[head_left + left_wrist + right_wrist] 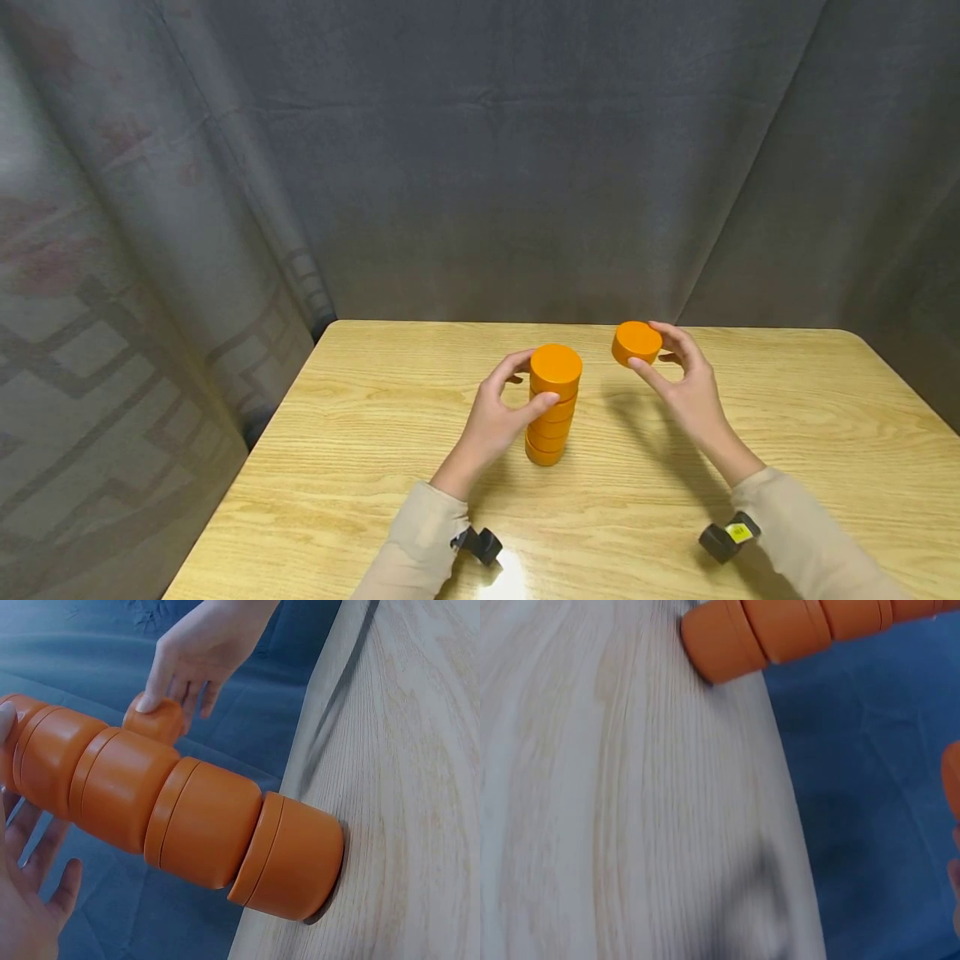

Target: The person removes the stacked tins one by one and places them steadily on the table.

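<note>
A stack of several round orange lidded jars (550, 429) stands upright on the table, leaning slightly. My left hand (495, 421) holds the stack near its top, thumb on the near side and fingers around the far left. In the left wrist view the seam under each lid shows along the stack (202, 825). Up in the air to the right of the stack, my right hand (696, 396) pinches one more orange jar (637, 342) between thumb and fingers. Only a sliver of that jar (952, 780) enters the right wrist view.
The pale wooden table (360, 433) has rounded far corners. Grey curtains (487, 167) hang behind it and along its left side. A black wrist camera (480, 546) is strapped to the left sleeve, another camera (722, 542) to the right one.
</note>
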`<action>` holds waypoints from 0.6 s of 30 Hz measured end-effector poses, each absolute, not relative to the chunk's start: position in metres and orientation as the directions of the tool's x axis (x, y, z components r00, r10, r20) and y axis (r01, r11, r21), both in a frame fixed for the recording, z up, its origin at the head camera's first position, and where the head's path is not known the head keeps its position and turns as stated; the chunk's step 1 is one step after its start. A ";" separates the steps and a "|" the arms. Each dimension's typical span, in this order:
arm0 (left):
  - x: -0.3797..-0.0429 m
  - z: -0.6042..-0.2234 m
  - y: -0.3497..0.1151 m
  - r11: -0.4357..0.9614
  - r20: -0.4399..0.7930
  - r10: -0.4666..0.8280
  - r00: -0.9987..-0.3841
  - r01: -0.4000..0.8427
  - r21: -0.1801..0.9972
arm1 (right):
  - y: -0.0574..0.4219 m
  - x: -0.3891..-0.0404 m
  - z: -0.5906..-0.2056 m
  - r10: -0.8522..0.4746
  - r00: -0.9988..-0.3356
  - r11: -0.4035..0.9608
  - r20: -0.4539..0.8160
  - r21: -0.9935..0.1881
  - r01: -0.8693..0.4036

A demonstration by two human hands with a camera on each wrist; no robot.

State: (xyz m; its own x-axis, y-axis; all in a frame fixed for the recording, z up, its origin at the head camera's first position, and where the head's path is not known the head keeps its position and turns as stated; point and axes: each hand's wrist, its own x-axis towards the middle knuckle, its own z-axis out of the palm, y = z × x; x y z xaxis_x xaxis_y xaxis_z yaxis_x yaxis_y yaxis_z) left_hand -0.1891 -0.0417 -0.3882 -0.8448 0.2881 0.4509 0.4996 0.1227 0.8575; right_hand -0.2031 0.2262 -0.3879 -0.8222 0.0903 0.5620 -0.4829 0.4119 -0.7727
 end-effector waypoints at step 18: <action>-0.189 -0.388 -0.041 0.126 0.443 0.290 -0.848 0.493 0.861 | 0.247 -0.219 -0.404 0.061 -0.868 0.459 0.494 -0.786 -0.415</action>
State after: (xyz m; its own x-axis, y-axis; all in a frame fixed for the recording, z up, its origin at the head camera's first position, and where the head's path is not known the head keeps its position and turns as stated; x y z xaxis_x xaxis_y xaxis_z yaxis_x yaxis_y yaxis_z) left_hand -0.1890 -0.0412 -0.3881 -0.8483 0.2905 0.4427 0.4926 0.1263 0.8610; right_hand -0.2189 0.2468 -0.4041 -0.8675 0.0609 0.4937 -0.4150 0.4586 -0.7858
